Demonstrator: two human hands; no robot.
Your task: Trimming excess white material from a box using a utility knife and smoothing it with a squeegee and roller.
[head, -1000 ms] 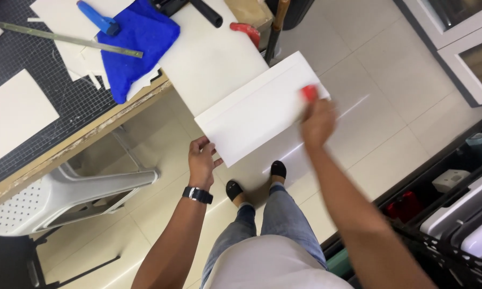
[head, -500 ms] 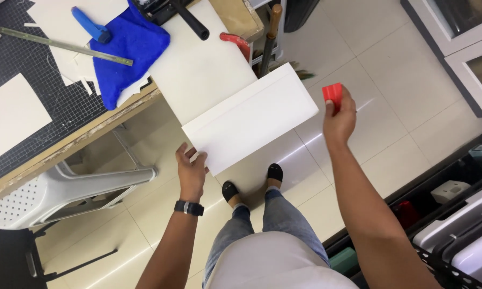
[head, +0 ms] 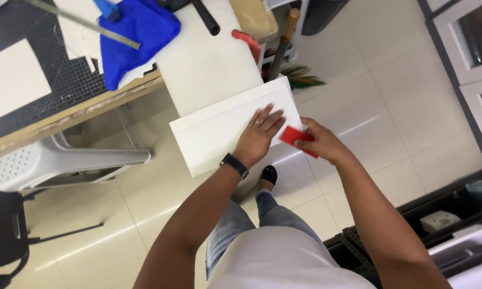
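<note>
White rectangular board [head: 219, 131] held against worktop [head: 209, 64] edge, right end being worked.
Left hand [head: 260, 134] pressed flat, fingers spread; right hand [head: 318, 143] pinched small red flat block [head: 297, 138] at board's right edge; remaining work undeterminable.

- The room is bright and evenly lit, seemingly from overhead.
- A streak of glare lies on the glossy floor tiles [head: 396, 101], with a softer sheen lower left.
- Shadows are faint; a soft one falls under the white board [head: 219, 128].
- The red block [head: 297, 140] looks slightly smeared.
- Most else is fairly sharp, with lines bowing slightly toward the edges.
</note>
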